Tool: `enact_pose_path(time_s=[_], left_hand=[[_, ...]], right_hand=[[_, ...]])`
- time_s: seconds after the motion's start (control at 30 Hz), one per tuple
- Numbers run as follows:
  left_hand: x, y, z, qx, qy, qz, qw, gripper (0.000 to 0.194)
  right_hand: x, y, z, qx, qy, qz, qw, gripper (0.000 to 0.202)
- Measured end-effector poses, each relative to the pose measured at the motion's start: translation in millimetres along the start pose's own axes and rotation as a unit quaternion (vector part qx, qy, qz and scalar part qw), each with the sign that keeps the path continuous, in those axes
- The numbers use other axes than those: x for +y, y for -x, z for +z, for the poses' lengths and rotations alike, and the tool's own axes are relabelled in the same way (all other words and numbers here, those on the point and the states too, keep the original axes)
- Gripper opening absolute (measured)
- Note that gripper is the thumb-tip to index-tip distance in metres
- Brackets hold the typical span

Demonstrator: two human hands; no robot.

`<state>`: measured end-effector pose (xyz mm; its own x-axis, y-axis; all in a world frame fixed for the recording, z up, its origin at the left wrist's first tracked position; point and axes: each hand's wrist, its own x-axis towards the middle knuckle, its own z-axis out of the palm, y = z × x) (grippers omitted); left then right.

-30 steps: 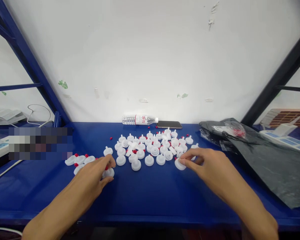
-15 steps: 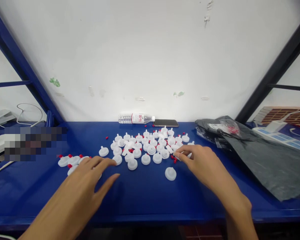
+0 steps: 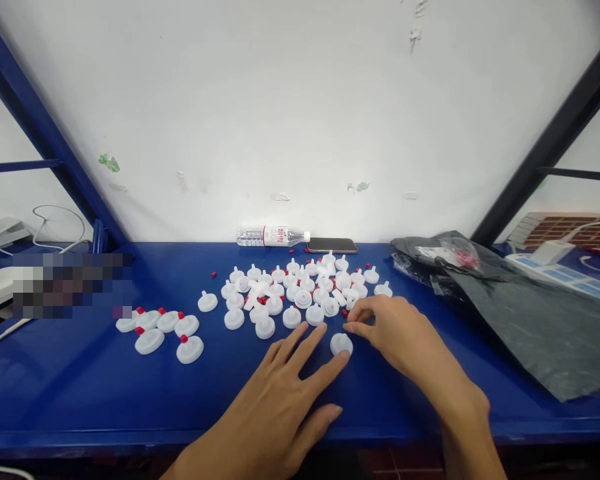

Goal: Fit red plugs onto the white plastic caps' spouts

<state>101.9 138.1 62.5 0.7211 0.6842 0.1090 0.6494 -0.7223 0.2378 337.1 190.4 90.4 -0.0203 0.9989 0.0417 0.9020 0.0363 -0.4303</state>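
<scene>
We are holding our left hand (image 3: 280,390) spread and right hand (image 3: 400,333) curled, its pinch unclear, beside a white cap (image 3: 340,343) on the tabletop (image 3: 80,393), perhaps risking a stray fingertip knocking it away.

Both hands (image 3: 270,403) are close to one white cap (image 3: 341,344) on the blue table (image 3: 105,400).

So there's one round white plastic piece (image 3: 341,345) sitting a bit in front of a messy bunch of similar white pieces (image 3: 293,317) on the blue tabletop (image 3: 70,387), most of those flat with thin spouts up. Little red caps (image 3: 262,301) are scattered among them. Over left, a loose cluster of red-topped white pieces (image 3: 150,341), pretty close together.
</scene>
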Motion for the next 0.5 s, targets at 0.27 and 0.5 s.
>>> enact_pose_path(time_s=[0.27, 0.5], left_hand=[[2.3, -0.2, -2.5, -0.002, -0.048, 0.041, 0.998, 0.061], [0.6, -0.9, 3.2, 0.03, -0.007, 0.026, 0.999, 0.055]], right_hand=[[-10.2, 13.1, -14.8, -0.046, -0.107, -0.052, 0.992, 0.015], [-21.9, 22.0, -11.9, -0.145, -0.248, -0.091, 0.954, 0.014]])
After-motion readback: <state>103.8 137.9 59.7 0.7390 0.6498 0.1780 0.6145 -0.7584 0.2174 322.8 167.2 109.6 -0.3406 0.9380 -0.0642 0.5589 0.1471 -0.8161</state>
